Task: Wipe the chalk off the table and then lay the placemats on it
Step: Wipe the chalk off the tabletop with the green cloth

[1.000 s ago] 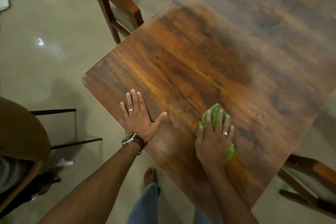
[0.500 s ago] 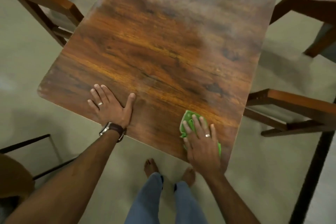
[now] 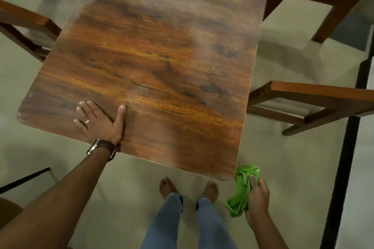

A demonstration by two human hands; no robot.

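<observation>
Left hand [image 3: 100, 121] lies flat on the table [image 3: 162, 62] near its near-left corner, fingers straight and spread, thumb out, palm down. A ring sits on one finger, a watch [image 3: 101, 147] on the wrist. Right hand [image 3: 258, 198] is off the table, below and just beside the near-right corner, fingers curled round a bunched green cloth [image 3: 241, 192]; the cloth hangs over the floor, its top edge close to the table corner. A pale chalky haze covers the tabletop's far part and a strip on the right. Wooden chairs [image 3: 315, 97] stand on both sides. No placemats in view.
</observation>
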